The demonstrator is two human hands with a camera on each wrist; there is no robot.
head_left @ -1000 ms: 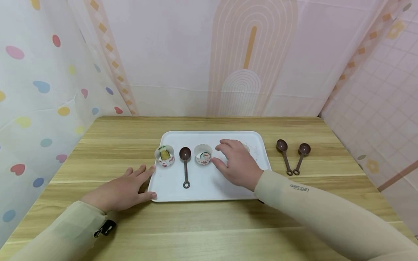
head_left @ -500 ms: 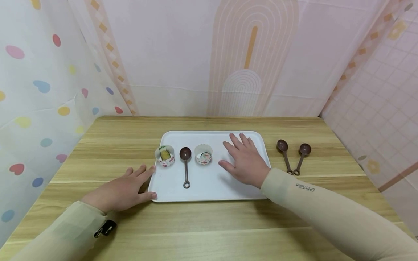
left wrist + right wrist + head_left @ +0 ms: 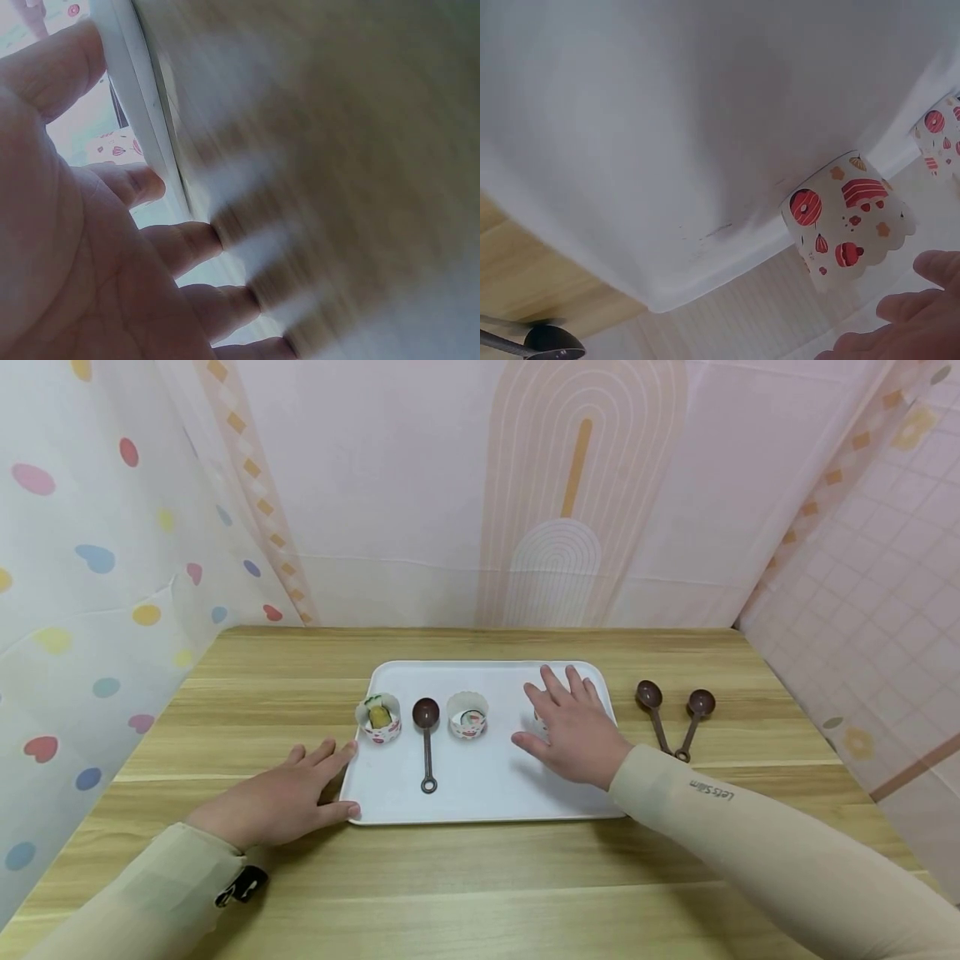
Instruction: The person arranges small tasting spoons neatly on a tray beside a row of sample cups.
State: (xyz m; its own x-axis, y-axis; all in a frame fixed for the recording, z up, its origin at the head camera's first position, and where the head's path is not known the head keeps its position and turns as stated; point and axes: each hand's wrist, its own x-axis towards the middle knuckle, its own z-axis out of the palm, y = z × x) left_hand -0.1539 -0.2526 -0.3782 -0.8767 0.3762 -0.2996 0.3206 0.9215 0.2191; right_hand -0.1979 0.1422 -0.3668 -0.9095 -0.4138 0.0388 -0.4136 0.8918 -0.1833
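A white tray (image 3: 450,806) lies on the wooden table. On it stand paper baking cups: the left cup (image 3: 384,735) contains a yellow-and-green piece, and the middle cup (image 3: 468,697) contains a pale round slice with a dark rim. Between them lies a brown measuring spoon (image 3: 426,714). My left hand (image 3: 277,797) rests spread at the tray's left edge, thumb and index fingertips touching it. Over the tray's right part hovers my right hand (image 3: 573,735), fingers spread, holding nothing. It mostly hides another patterned cup (image 3: 847,214), seen beside the fingers in the right wrist view.
Two more brown measuring spoons, the nearer-to-tray spoon (image 3: 648,695) and the farther-right spoon (image 3: 701,703), lie on the table (image 3: 480,893) right of the tray. A printed curtain (image 3: 390,485) hangs behind the table and along its sides.
My right hand has shifted to the right across the tray, and its bent fingers have spread. The left hand, cups and spoons stay where they were.
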